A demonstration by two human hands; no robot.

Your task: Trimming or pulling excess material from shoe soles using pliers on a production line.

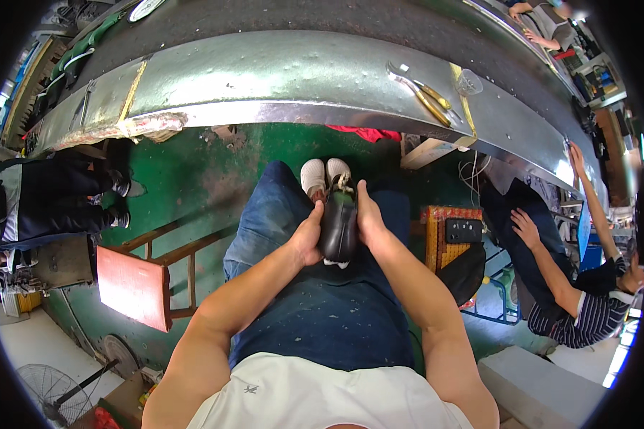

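A black leather shoe [338, 230] is held upright over my lap, its toe pointing back toward me. Green, probably the last inside, shows at its opening, with pale laces or cord bunched at the far end. My left hand [308, 234] is wrapped along its left side, and my right hand [369, 216] presses against its right side. The undersides of the fingers are hidden by the shoe. Whitish bits stick out below the toe. Beyond my knees, pincers [420, 96] with yellowish handles lie on the metal bench edge [279, 75].
A clear cup [469, 81] stands right of the pincers. A wooden stool [134, 286] is at my left. At my right, a woven seat [447, 247] carries a black phone [464, 230]. Co-workers sit at both sides; one person's hand [525, 227] rests on their leg. A fan [54, 400] stands lower left.
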